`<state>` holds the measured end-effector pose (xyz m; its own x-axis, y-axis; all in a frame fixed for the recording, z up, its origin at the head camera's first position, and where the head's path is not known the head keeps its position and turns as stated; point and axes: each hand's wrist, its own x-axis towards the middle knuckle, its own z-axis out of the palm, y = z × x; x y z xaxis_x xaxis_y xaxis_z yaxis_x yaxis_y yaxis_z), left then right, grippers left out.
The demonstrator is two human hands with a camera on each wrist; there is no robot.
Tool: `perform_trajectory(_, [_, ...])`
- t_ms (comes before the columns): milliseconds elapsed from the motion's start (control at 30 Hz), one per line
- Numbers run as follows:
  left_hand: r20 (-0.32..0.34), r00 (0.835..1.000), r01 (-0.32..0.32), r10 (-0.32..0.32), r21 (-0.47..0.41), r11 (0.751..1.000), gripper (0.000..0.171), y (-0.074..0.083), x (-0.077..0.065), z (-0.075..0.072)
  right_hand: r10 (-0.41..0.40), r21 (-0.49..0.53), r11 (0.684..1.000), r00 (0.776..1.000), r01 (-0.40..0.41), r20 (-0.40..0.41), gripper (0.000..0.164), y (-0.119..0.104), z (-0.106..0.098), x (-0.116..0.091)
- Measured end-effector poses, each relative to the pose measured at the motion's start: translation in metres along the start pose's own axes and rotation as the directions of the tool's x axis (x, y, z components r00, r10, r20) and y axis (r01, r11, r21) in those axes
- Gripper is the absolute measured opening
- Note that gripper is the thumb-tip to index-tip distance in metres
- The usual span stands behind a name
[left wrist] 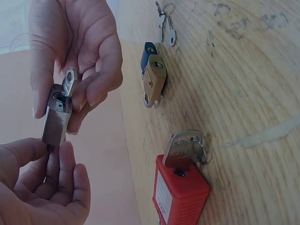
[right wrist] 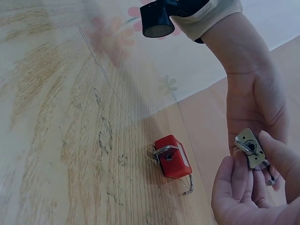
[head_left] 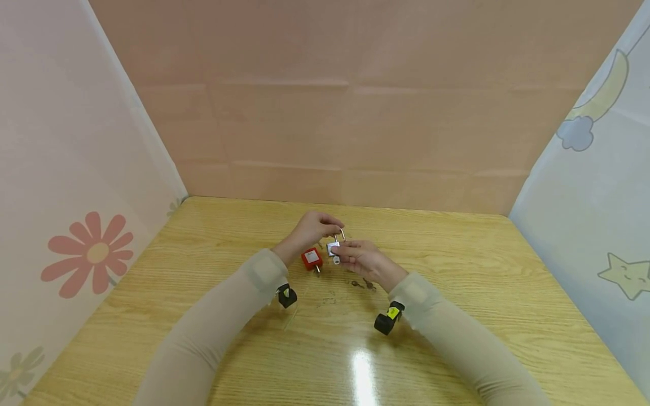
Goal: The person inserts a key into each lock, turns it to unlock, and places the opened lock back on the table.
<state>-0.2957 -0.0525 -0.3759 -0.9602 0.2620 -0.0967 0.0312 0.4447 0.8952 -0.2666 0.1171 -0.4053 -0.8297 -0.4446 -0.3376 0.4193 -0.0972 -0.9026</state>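
Note:
My right hand (head_left: 364, 260) grips the body of a silver padlock (left wrist: 57, 124), held up off the table. A key (left wrist: 69, 83) stands in the padlock's keyhole, near the right fingertips. At the other end, my left hand (head_left: 317, 226) pinches the padlock's shackle (head_left: 342, 234) between thumb and fingers. In the right wrist view one shackle end sticks out beside the body. Below the left hand a red padlock (head_left: 311, 258) lies on the table. It has a key (left wrist: 183, 149) in it, and its shackle (right wrist: 189, 185) stands out.
A brass padlock (left wrist: 155, 77) and a blue padlock (left wrist: 148, 52) stand together on the wooden table (head_left: 244, 361). Loose keys (left wrist: 166, 26) on a ring lie near them. Printed sheets (head_left: 325, 113) enclose the table at the back and sides.

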Motion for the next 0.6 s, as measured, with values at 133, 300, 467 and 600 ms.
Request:
perform_trajectory(133, [0.010,1.000,-0.006,0.006,-0.021,1.000,0.020,-0.001,0.002,0.001,-0.003,-0.002,1.000,1.000,0.003,-0.002,0.022,0.001,-0.001,0.000])
perform_trajectory(300, [0.027,1.000,-0.010,0.011,-0.033,0.999,0.023,-0.001,0.001,0.002,-0.005,0.008,1.000,1.000,0.005,0.001,0.018,0.001,-0.003,-0.001])
perform_trajectory(467, [0.037,0.999,-0.022,0.022,0.000,1.000,0.029,-0.003,0.000,-0.003,-0.004,0.013,1.000,1.000,0.004,0.001,0.016,0.001,-0.004,-0.001])
perform_trajectory(600, [0.044,0.999,-0.025,0.023,0.049,0.998,0.030,-0.007,-0.001,-0.014,0.000,0.001,1.000,1.000,0.000,-0.004,0.026,0.000,-0.006,-0.001])
